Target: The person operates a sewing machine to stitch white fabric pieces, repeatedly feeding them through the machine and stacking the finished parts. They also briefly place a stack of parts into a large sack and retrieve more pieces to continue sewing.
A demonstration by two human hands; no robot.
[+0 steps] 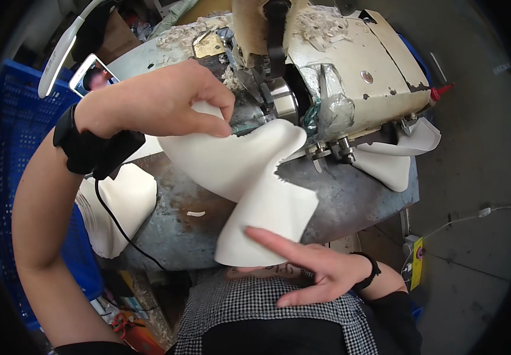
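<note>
White piece (252, 177) between left fingers (224, 102)

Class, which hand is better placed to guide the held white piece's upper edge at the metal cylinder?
Probably the left hand: it grips the white piece by that edge, near the skiving machine's metal cylinder. The right hand is farther away, index finger extended over the lower part.

- White sheet piece (258, 189), one: matte, smooth, thin; lying mid-view, twisting through its waist.
- Upper part (208, 160): spreading toward 10 o'clock, with a rounded lobe (288, 135) pointing to 1 o'clock.
- Ragged notch (274, 170): biting into the edge at 2 o'clock.
- Lower flap (270, 216): extending toward 6 o'clock, curving, showing a squarish corner at 3 o'clock.
</note>
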